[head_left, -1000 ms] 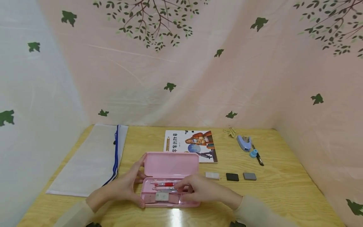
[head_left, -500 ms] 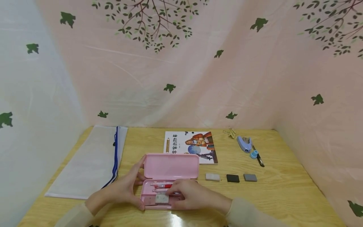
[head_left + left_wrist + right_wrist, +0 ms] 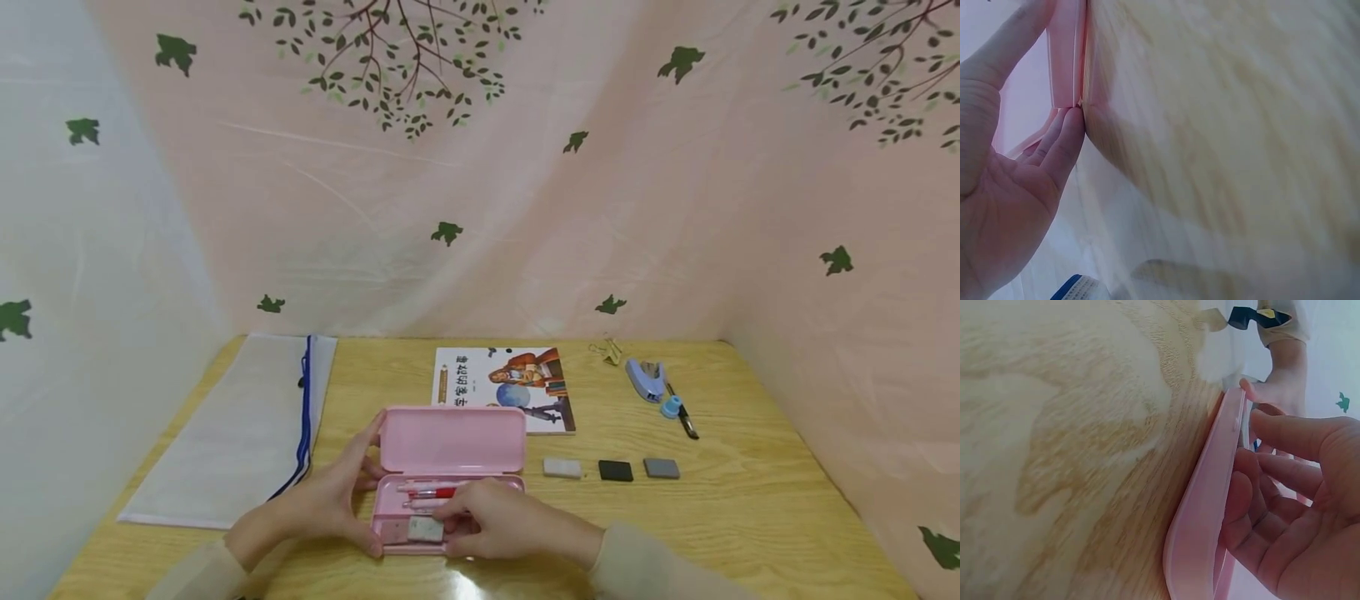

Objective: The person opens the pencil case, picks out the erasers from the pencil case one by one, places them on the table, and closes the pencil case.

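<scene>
Pink leaf-printed sheeting backs the whole upper frame, and below it your wooden worktop [image 3: 750,508] fills the lower half. At lower left lies a white mesh zip pouch [image 3: 240,429]; at centre, a picture book [image 3: 504,387] lies just behind the open pink pencil case [image 3: 450,467], whose lid stands upright. Your left hand [image 3: 318,504] braces the case's left end, thumb up along the lid edge and fingers against the tray's side, a relaxed, straight-fingered hold. Your right hand [image 3: 498,521] reaches into the tray at lower centre, fingers curled over its front compartment by a small pale eraser [image 3: 426,527]; whether that grip actually pinches the eraser, I cannot tell. Pens [image 3: 431,492] lie in the tray's rear section. To handle the eraser cleanly, I'd keep the left hand steadying the tray so it can't slide, and pinch by the eraser's short sides. Right of the case sit three more erasers [image 3: 611,469] in a row, and a stapler [image 3: 647,379] further back.
</scene>
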A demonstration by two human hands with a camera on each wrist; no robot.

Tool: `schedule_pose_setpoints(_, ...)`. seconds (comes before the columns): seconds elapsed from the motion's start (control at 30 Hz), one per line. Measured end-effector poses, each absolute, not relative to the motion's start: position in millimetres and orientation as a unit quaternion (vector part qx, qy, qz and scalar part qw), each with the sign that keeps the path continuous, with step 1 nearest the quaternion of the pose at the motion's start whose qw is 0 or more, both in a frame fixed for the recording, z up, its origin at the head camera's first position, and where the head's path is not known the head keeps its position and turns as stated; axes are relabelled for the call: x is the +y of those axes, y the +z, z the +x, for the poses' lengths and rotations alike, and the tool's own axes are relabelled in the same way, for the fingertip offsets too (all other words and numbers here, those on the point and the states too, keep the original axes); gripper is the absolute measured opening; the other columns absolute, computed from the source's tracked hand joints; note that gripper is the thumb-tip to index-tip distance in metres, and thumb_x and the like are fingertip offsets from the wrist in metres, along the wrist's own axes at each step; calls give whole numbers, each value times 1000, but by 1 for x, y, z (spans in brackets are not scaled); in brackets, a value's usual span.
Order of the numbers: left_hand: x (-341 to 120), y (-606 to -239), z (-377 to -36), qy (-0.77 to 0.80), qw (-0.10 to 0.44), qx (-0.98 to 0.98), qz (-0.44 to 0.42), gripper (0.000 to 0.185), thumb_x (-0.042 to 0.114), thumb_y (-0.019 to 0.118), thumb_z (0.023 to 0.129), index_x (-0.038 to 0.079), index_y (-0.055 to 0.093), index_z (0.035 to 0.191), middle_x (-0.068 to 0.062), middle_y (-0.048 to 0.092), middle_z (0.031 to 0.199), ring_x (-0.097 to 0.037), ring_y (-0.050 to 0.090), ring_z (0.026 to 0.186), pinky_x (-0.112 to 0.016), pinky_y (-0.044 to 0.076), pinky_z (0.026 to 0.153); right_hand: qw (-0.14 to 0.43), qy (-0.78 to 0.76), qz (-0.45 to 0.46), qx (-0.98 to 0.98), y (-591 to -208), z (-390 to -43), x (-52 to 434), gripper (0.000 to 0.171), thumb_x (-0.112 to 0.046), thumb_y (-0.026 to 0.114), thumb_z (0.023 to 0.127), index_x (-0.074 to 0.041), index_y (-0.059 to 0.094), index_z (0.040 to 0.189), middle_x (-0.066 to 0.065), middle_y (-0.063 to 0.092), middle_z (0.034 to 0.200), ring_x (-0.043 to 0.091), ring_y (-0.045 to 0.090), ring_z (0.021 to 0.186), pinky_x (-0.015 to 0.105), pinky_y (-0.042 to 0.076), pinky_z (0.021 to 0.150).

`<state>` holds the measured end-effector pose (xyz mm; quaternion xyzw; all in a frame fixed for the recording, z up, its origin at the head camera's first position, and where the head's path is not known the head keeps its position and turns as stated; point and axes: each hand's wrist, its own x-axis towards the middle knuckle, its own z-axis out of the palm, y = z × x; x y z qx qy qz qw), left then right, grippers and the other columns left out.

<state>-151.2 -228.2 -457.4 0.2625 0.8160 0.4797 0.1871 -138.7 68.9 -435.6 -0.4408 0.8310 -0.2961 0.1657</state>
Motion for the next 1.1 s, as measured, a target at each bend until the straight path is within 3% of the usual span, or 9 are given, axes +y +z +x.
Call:
schedule_pose_setpoints(0.3,-228,-458,-151,480,177,816,270,149,30,98,65,31,-15,161,-17,24,153,-28,56,123,-38,48,108,183,-315,-433,824,-436,-141,63,25,-17,81,88,-10,75,111,-19,60,83,-7,53,73,9,49,66)
schedule_pose_setpoints(0.53,-227,-456,-151,467,181,825,263,149,33,98,64,31,-16,161,-14,25,153,-25,56,123,-34,48,107,192,-341,-429,814,-438,-138,61,14,-16,82,87,-17,71,96,-19,57,79,-7,52,70,10,50,64)
schedule_pose_setpoints(0.87,-227,-458,-151,469,190,824,253,152,32,99,62,34,-16,160,-9,24,154,-23,55,124,-28,47,107,164,-321,-425,831,-439,-137,57,19,-15,81,87,-14,75,105,-19,64,84,-9,56,75,10,51,69)
schedule_pose_setpoints(1.1,-228,-458,-151,472,191,822,255,151,32,99,62,34,-16,160,-9,24,153,-23,55,125,-28,47,107,161,-336,-403,836,-438,-139,60,13,-14,75,91,-16,79,103,-21,65,84,-8,53,68,10,48,60)
